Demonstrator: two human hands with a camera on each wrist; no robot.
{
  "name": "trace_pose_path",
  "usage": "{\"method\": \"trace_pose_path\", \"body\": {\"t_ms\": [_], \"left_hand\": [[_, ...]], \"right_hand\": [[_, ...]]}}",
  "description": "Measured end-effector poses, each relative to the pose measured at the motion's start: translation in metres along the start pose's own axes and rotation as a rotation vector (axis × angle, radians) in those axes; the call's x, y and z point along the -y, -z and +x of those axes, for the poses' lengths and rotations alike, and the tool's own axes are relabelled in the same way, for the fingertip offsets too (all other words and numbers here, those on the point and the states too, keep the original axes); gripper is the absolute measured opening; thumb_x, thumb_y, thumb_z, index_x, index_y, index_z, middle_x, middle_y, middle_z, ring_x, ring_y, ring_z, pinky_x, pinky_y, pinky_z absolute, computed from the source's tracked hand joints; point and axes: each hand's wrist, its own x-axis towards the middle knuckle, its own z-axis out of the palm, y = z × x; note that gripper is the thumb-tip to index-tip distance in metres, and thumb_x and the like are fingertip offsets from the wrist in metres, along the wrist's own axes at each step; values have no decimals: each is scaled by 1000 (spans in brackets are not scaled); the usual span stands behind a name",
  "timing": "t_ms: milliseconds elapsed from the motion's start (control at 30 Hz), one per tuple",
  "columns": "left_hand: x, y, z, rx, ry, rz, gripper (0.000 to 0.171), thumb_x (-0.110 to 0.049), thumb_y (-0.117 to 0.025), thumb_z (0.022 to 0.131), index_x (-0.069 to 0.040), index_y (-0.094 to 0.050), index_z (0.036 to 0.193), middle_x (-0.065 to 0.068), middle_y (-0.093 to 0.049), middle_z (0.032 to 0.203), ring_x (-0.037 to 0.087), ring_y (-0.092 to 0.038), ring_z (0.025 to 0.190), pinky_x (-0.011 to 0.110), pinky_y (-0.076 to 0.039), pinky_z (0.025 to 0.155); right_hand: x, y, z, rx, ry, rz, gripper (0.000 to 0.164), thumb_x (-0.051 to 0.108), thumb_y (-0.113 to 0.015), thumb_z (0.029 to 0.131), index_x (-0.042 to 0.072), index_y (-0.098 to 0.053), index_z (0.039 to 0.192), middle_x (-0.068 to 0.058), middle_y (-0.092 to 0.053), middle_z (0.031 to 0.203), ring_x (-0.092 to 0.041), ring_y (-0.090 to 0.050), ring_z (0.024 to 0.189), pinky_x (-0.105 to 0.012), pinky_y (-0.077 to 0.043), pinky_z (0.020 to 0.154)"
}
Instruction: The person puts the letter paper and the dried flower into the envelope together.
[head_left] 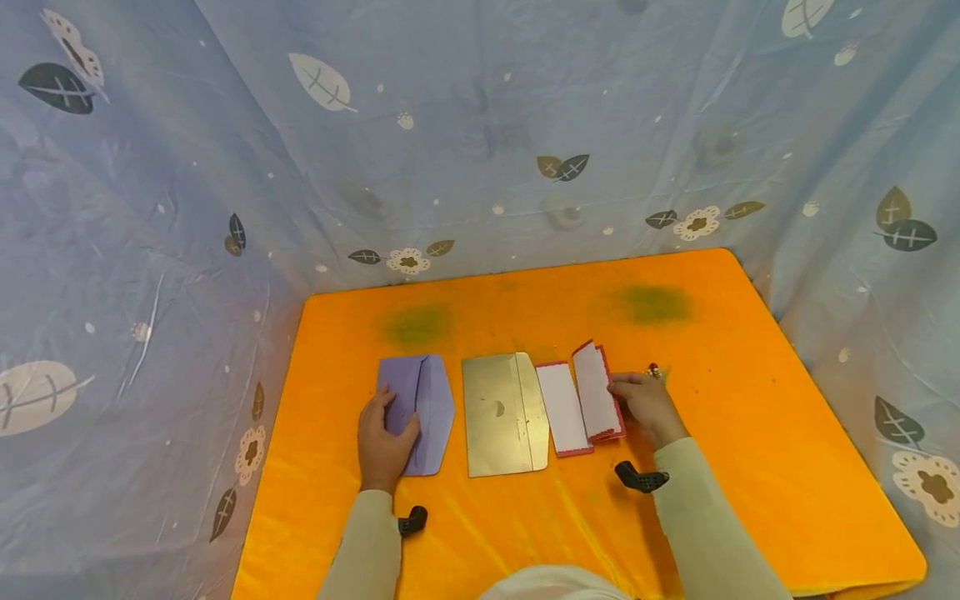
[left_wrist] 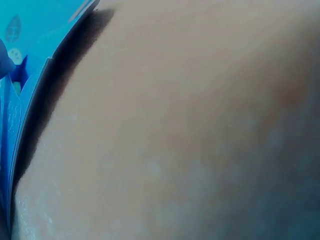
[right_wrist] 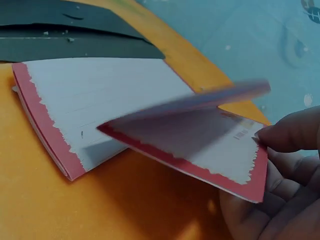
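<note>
My left hand (head_left: 381, 450) rests on a purple envelope (head_left: 436, 417) lying on the orange cloth, its thumb near the flap fold. In the left wrist view this envelope (left_wrist: 37, 75) looks blue, and bare skin fills most of the frame. Between thumb and fingers, my right hand (head_left: 651, 410) pinches the right edge of a folded white card (head_left: 597, 392) with a red border. Partly opened, the card (right_wrist: 210, 145) is tilted over the cloth in the right wrist view. A second red-bordered white card (head_left: 566, 408) lies to its left, partly overlapped by it.
A gold envelope (head_left: 491, 425) with its flap out to the right lies between the purple envelope and the cards. A small ornament (head_left: 654, 370) sits just behind the right hand. Blue patterned curtains (head_left: 480, 167) enclose the orange-covered table (head_left: 750, 433) at the back and sides.
</note>
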Motion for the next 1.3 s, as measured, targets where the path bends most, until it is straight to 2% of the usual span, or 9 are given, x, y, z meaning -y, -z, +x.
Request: {"method": "trace_pose_path", "body": {"t_ms": [200, 333, 533, 667, 1000, 1300], "left_hand": [[0, 1, 0, -2, 0, 2, 58, -14, -86, 87, 0, -67, 141, 14, -55, 160, 38, -48, 147, 60, -36, 119], [2, -1, 0, -7, -4, 0, 57, -14, -86, 88, -1, -67, 140, 14, -56, 159, 38, -49, 146, 59, -37, 119], [3, -1, 0, -14, -14, -9, 55, -14, -84, 89, 0, -68, 139, 15, -57, 158, 38, -49, 146, 59, -36, 119], [3, -1, 1, -11, -14, -10, 54, -14, -84, 89, 0, -68, 139, 15, -56, 159, 38, -49, 146, 60, -36, 119], [3, -1, 1, -10, -12, -8, 53, -13, -84, 90, -1, -68, 139, 15, -56, 159, 38, -49, 146, 60, -37, 118], [0, 0, 1, -13, -15, -18, 54, -12, -83, 89, 1, -68, 139, 15, -56, 159, 39, -49, 146, 61, -37, 118]], "right_hand": [[0, 3, 1, -40, -3, 36, 44, 26, -57, 115, -6, -60, 146, -14, -67, 121, -25, -64, 96, -28, -59, 80], [1, 5, 1, -37, 1, 105, 44, 26, -58, 115, -5, -58, 146, -11, -67, 115, -23, -63, 94, -27, -58, 79], [1, 0, 3, 36, 32, 269, 41, 16, -60, 114, -8, -54, 146, -6, -70, 107, -19, -69, 89, -29, -62, 81], [-2, -9, 3, 91, 43, 322, 37, 10, -58, 113, -9, -51, 144, -6, -71, 105, -18, -71, 87, -32, -63, 81], [-8, -38, 2, 194, 0, 384, 25, 5, -54, 114, -4, -52, 138, -11, -68, 109, -21, -70, 88, -35, -64, 81], [-4, -55, 1, 192, -4, 367, 26, 5, -56, 113, -3, -53, 137, -13, -67, 108, -22, -69, 86, -32, -64, 77]]}}
